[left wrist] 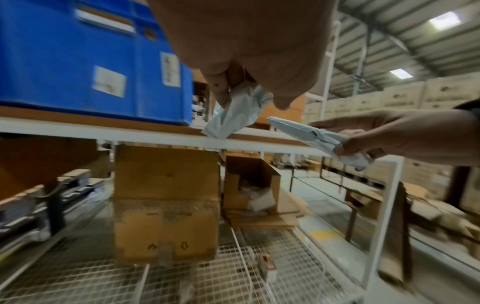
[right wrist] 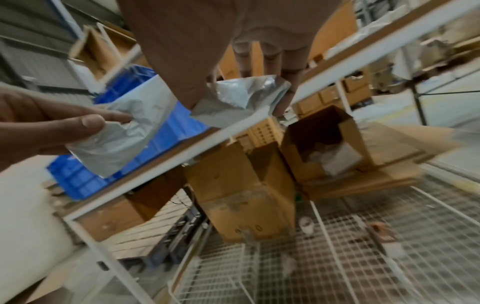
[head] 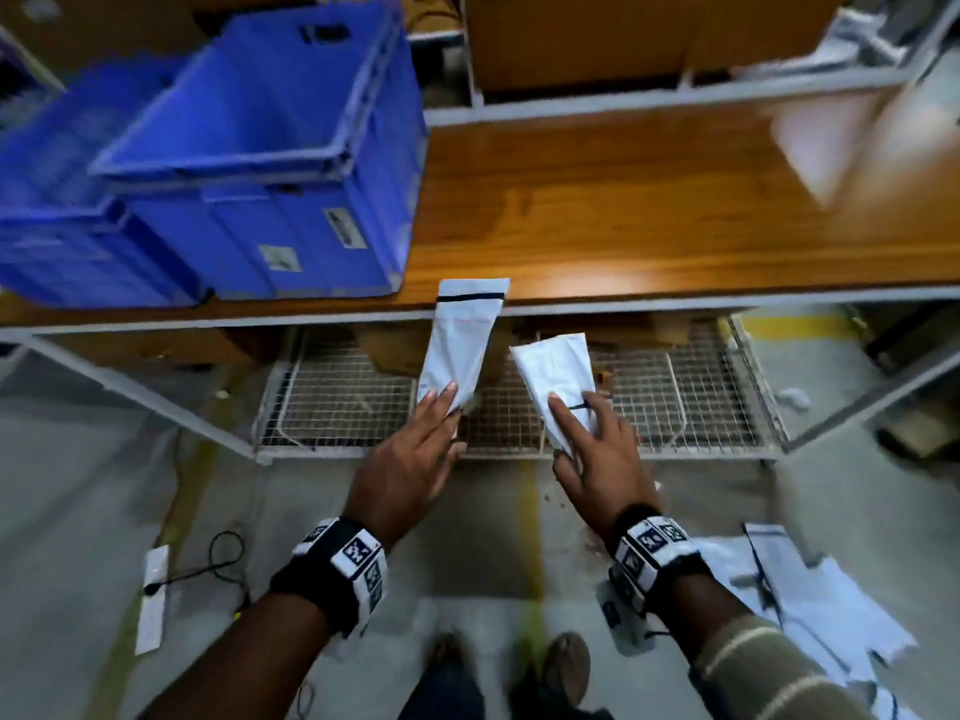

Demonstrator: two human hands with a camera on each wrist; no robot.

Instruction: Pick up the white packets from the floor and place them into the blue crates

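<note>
My left hand point(head: 434, 418) pinches the lower end of a long white packet point(head: 460, 337) with a dark stripe near its top; the packet reaches up to the front edge of the wooden shelf. In the left wrist view that packet point(left wrist: 233, 111) hangs crumpled between thumb and fingers. My right hand point(head: 576, 423) grips a second white packet point(head: 558, 371), shown in the right wrist view as a crumpled packet point(right wrist: 241, 98) under the fingers. Two blue crates point(head: 270, 163) stand on the shelf at the left, apart from both hands. More white packets point(head: 810, 600) lie on the floor at the lower right.
The wooden shelf point(head: 649, 210) is in a white metal frame. Under it a wire mesh rack point(head: 675, 402) holds cardboard boxes point(left wrist: 166, 201). A power strip with a black cable point(head: 156, 595) lies on the floor at the left. My shoes point(head: 566, 667) are below.
</note>
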